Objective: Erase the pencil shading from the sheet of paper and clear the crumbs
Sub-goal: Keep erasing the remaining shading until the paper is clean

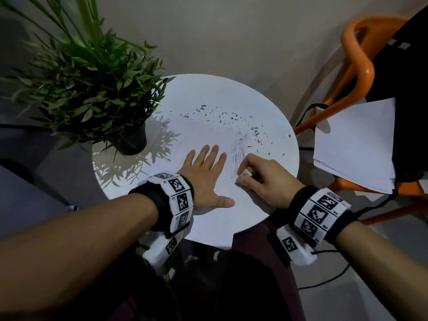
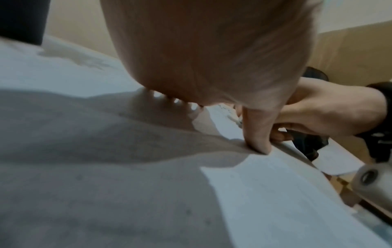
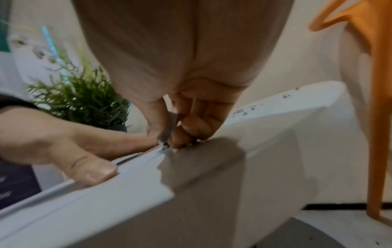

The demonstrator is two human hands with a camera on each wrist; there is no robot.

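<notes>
Home or office corner, round white table [image 1: 129, 179], potted plant [image 1: 92, 93], orange chair [image 1: 356, 63]

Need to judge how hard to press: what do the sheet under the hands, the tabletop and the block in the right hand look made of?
Sheet of paper: thin matte white paper, its corner overhanging the near table edge. Round table: smooth white top, probably laminate or painted board; cannot tell which. Eraser, pinched by the right hand: small pale block, likely rubber or vinyl, given the dark crumbs strewn about. Left hand lies flat on the sheet.

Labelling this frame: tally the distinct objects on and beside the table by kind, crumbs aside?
Hands: 2, left hand, right hand
Erasers: 1, eraser
Sheets on table: 1, sheet
Potted plants: 1, plant
Orange chairs: 1, chair
Paper stacks on chair: 1, stack
Total: 7
</notes>
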